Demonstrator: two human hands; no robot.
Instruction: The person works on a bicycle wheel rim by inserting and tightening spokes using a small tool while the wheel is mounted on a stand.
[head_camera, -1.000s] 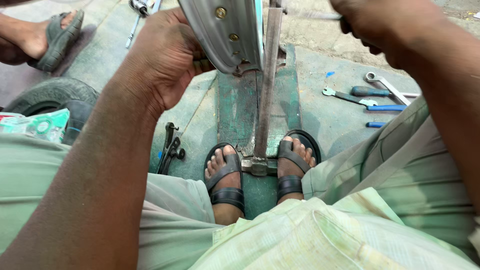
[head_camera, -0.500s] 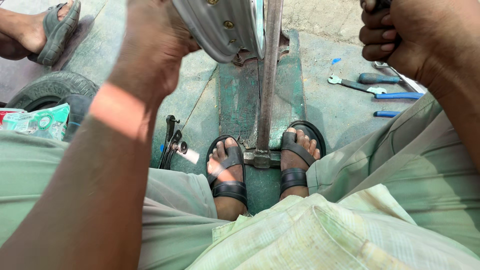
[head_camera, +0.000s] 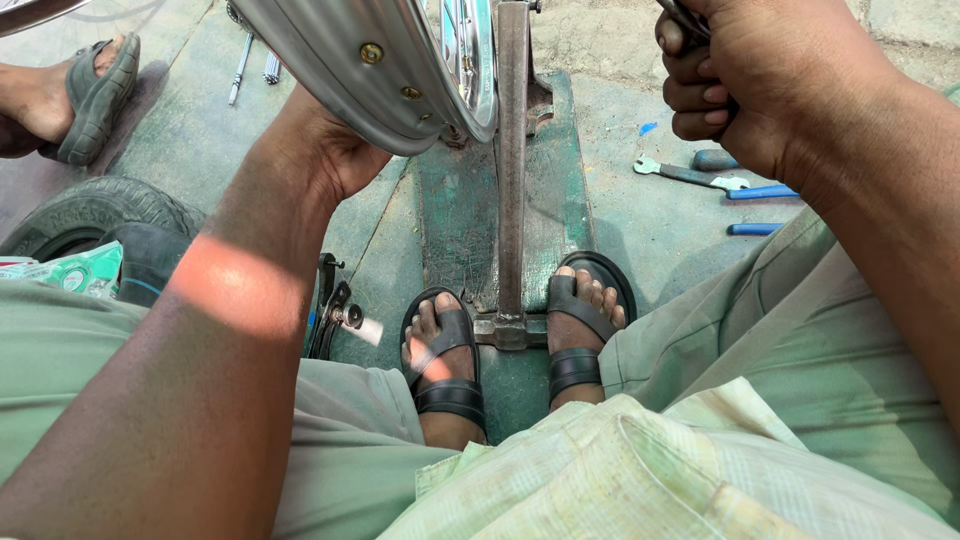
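Note:
A shiny metal wheel rim (head_camera: 370, 70) with brass spoke nipples hangs in an upright metal stand (head_camera: 511, 170) fixed to a green base plate (head_camera: 470, 220). My left hand (head_camera: 320, 150) grips the rim from below at its near edge. My right hand (head_camera: 740, 80) is up at the top right, fingers closed round a small dark metal tool whose tip just shows above the knuckles. My two sandalled feet (head_camera: 445, 350) rest on the plate either side of the stand's foot.
A spanner (head_camera: 690, 175) and blue-handled tools (head_camera: 760, 192) lie on the concrete at the right. A tyre (head_camera: 80, 215) and a green packet (head_camera: 70, 272) sit at the left, a small black metal part (head_camera: 330, 315) beside my left foot. Another person's sandalled foot (head_camera: 85, 90) is at top left.
The view has tipped down and the rim sits lower in frame. My left hand has slid down the rim; my right hand stays raised and closed.

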